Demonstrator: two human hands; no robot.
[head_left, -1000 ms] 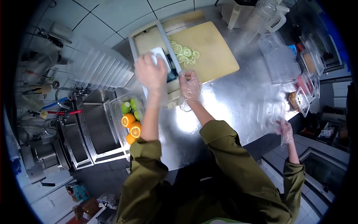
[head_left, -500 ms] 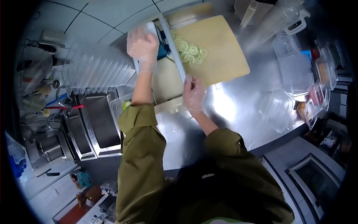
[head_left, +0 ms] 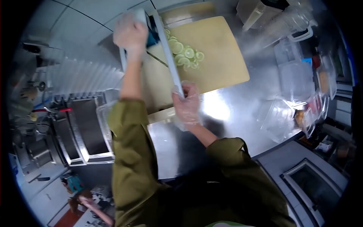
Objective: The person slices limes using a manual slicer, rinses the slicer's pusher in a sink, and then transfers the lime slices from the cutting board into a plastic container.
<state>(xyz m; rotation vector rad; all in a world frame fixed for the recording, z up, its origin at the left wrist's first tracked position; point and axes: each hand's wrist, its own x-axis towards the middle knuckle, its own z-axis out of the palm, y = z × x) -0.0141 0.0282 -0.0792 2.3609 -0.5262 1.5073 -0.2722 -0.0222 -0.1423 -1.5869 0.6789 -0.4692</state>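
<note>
My left hand (head_left: 130,36), in a clear plastic glove, is closed on the dark teal pusher (head_left: 152,38) at the far end of a flat slicer. Its palm hides much of the pusher and whatever lies beneath. A slanted blade (head_left: 157,59) crosses the slicer's pale bed (head_left: 155,83). My right hand (head_left: 188,104), also gloved, grips the near end of the slicer's grey side rail (head_left: 169,56). Beyond that rail, thin pale-green citrus slices (head_left: 189,53) lie in a loose, overlapping pile on a yellowish cutting board (head_left: 223,49).
A steel counter (head_left: 234,106) carries everything. Stacked clear containers (head_left: 83,75) and metal pans (head_left: 90,128) stand on the left. Clear plastic boxes (head_left: 280,117) sit at right, with a clear jug (head_left: 291,22) behind. Another person's forearm (head_left: 96,210) shows at lower left.
The view has shifted, moving the slicer and board slightly left. My right hand's fingers now wrap around the rail end. My left hand stays on the pusher. Another person's forearm has appeared at lower left.
</note>
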